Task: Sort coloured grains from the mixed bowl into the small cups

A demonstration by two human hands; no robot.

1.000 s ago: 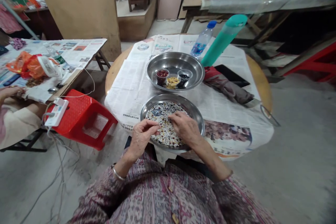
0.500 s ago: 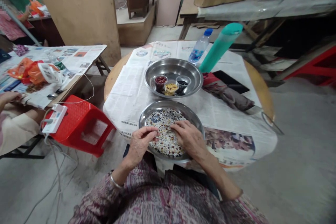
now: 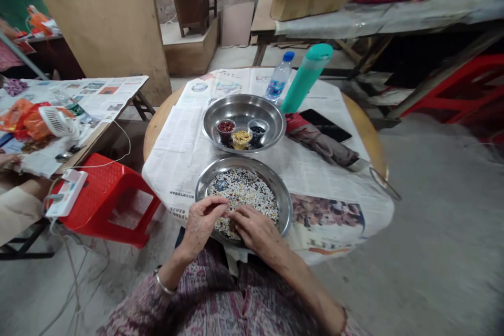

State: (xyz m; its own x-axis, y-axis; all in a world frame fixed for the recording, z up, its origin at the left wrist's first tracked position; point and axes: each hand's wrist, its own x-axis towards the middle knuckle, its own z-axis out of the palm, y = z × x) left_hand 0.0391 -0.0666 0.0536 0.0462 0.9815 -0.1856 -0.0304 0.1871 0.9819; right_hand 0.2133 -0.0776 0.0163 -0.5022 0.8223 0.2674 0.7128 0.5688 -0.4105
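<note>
Over the near edge of a steel basin [image 3: 282, 191], both hands meet almost fingertip to fingertip. My left hand [image 3: 200, 223] is closed in a pinch, thumb against forefinger; anything between them is too small to name. My right hand [image 3: 258, 233] bends its fingers together just beside the left fingertips, and what they hold is hidden. Under them spreads a layer of mixed grains [image 3: 255, 191], mostly white with red, yellow and dark ones. Behind it, a second steel basin [image 3: 271, 114] holds clear cups of red beans [image 3: 226, 126], yellow grains [image 3: 241, 137] and black beans [image 3: 257, 129].
Newspaper covers the round table [image 3: 161, 147]. Towards its back right stand a water bottle [image 3: 279, 80] and a teal bottle [image 3: 305, 80], near a folded umbrella [image 3: 331, 147] and a dark tablet [image 3: 326, 124]. A red stool [image 3: 106, 194] bears a power strip [image 3: 67, 193]. Another person's arm shows far left.
My right hand has moved left across the grains to meet my left hand. The left hand keeps its pinch. The whole view has shifted as the head turned slightly right.
</note>
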